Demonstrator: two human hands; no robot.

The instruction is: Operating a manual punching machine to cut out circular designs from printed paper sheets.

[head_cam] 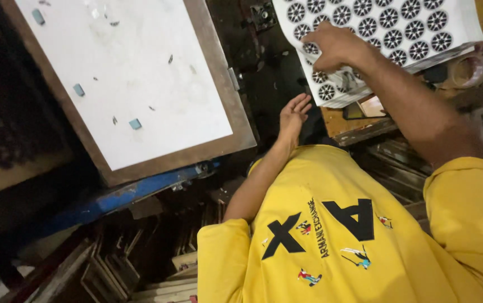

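Note:
My right hand (331,45) reaches up to a stack of white sheets (421,22) printed with rows of black round wheel-like patterns. Its bent fingers press and pinch the top sheet near the stack's left edge. My left hand (295,112) hovers lower, just below the stack's near corner. It is open, with the fingers loosely together and nothing in it. Both arms come out of the short sleeves of my yellow shirt (337,235).
A large wooden-framed white screen (140,78) with small blue tape pieces lies at the left, with a blue metal bar (140,191) under its near edge. A tape roll (469,70) sits right of the stack. Wooden frames (112,269) are stacked at the lower left.

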